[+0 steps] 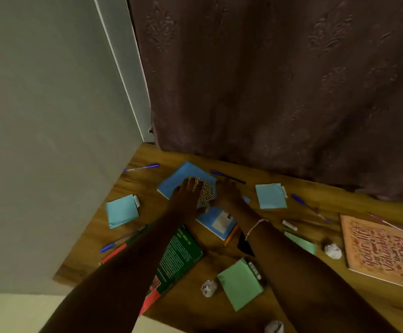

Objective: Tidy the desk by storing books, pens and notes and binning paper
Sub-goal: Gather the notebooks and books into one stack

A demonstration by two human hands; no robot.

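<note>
A blue book with yellow lettering lies near the desk's far edge. My left hand rests flat on its cover and my right hand is at its right edge, both touching it; whether the fingers grip it is unclear. A green book lies under my left forearm. An orange book sits at the right. Blue pens, blue note pads, green note pads and crumpled paper balls are scattered on the desk.
The wooden desk meets a grey wall on the left. A dark brown curtain hangs along the back edge. A small paper roll lies near the right forearm.
</note>
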